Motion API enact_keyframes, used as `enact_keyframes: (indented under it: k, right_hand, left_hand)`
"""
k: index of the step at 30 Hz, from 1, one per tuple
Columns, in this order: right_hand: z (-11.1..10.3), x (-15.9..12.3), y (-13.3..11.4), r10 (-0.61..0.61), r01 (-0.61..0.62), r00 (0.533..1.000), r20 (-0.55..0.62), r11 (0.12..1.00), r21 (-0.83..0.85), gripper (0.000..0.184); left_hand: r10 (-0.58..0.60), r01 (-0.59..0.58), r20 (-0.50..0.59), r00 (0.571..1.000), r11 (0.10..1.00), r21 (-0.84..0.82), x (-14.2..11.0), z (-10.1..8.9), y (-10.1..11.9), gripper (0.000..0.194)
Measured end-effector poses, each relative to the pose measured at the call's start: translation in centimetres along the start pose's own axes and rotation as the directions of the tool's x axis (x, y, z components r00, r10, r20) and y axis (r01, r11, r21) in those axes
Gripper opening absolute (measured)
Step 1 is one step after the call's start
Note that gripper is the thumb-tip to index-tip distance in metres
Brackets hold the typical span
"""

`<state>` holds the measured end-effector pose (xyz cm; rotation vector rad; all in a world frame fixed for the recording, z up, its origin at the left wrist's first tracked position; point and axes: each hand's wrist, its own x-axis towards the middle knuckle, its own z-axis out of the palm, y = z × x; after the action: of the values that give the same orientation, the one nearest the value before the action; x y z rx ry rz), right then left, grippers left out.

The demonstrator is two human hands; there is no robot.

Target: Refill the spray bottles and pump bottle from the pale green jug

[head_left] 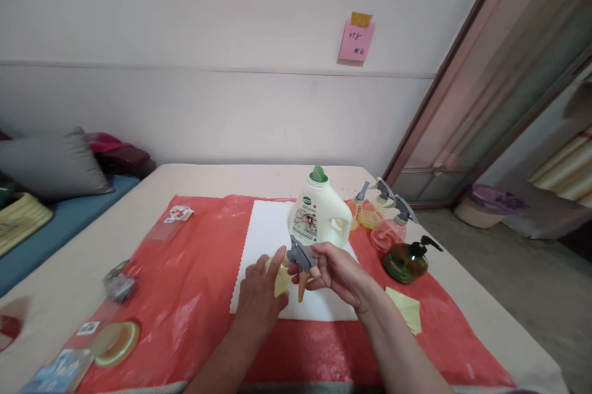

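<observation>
My left hand (263,286) is wrapped round a small clear yellowish spray bottle (281,281), tilted over the white mat (259,227). My right hand (335,267) grips the bottle's grey trigger sprayer head (300,253), which has an orange-tan trigger. The sprayer head sits at the bottle's neck; whether it is screwed tight is hidden by my fingers. Just behind my hands stands a large pale green detergent jug (318,212) with its neck uncapped and a green spout showing inside.
At right stand a yellow spray bottle (371,215), a pink spray bottle (388,233) and a dark green pump bottle (404,263). A yellow cloth (407,309) lies nearer. On the left of the red sheet (198,270) are a round lid (121,343) and clear packages (121,283).
</observation>
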<state>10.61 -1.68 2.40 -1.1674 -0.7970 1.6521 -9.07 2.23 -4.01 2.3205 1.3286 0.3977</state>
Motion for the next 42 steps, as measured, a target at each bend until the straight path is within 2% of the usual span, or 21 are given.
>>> enact_keyframes:
  k: [2,5,7,10,14,17,20,23,29,34,37,39,42]
  right_hand:
    - [-0.6,0.3,0.4,-0.004,0.003,1.000,0.026,1.000,0.025,0.034]
    - [-0.4,0.8,1.2,-0.158,0.158,0.987,0.008,0.985,-0.074,0.027]
    - [0.3,1.2,1.9,-0.268,0.263,0.963,-0.032,0.959,-0.106,0.032]
    - [1.5,1.9,2.9,-0.345,0.337,0.928,-0.142,0.938,-0.078,0.044]
    - [2.2,2.7,3.8,-0.369,0.368,0.909,-0.195,0.929,-0.044,0.054]
    - [2.3,2.8,4.1,-0.377,0.380,0.899,-0.223,0.924,-0.030,0.054]
    - [2.8,2.9,4.4,-0.398,0.405,0.878,-0.264,0.914,-0.029,0.046]
    - [3.5,3.1,4.9,-0.421,0.433,0.848,-0.321,0.901,-0.039,0.035]
    - [4.9,3.6,5.6,-0.450,0.486,0.766,-0.458,0.873,-0.046,0.038]
    - [5.3,3.2,5.0,-0.460,0.511,0.780,-0.424,0.859,0.008,0.035]
    - [5.1,3.0,4.8,-0.467,0.504,0.792,-0.394,0.863,-0.010,0.032]
    - [5.0,3.1,4.8,-0.476,0.502,0.782,-0.403,0.864,-0.045,0.030]
    - [4.8,3.3,4.8,-0.489,0.503,0.756,-0.435,0.859,-0.090,0.031]
  left_hand:
    - [-0.010,0.014,0.040,0.999,0.994,-0.104,-0.1,-0.1,0.2,0.089]
    - [-0.008,0.019,0.052,0.999,0.976,-0.215,-0.4,0.0,0.6,0.092]
    - [0.002,0.010,0.044,0.999,0.967,-0.256,-0.5,0.2,0.9,0.093]
    - [-0.007,0.017,0.037,0.999,0.959,-0.281,-0.5,0.2,1.2,0.092]
    - [-0.112,0.120,0.044,0.993,0.958,-0.259,-0.5,-0.3,1.8,0.095]
    - [-0.172,0.173,0.023,0.985,0.968,-0.181,-0.3,-0.5,2.2,0.093]
    - [-0.166,0.164,0.000,0.986,0.976,-0.141,-0.2,-0.5,2.3,0.085]
    - [-0.110,0.103,-0.037,0.993,0.983,-0.150,-0.1,-0.3,2.3,0.080]
    - [-0.096,0.078,-0.060,0.994,0.966,-0.248,-0.1,-0.5,2.8,0.082]
    - [-0.065,0.044,-0.060,0.996,0.954,-0.298,0.6,-0.1,3.0,0.074]
    - [-0.039,0.007,-0.091,0.995,0.944,-0.329,0.8,0.3,2.7,0.077]
    - [-0.040,-0.002,-0.096,0.995,0.918,-0.397,0.8,0.4,2.6,0.079]
    - [-0.082,0.048,-0.043,0.996,0.850,-0.525,0.6,0.2,2.6,0.076]
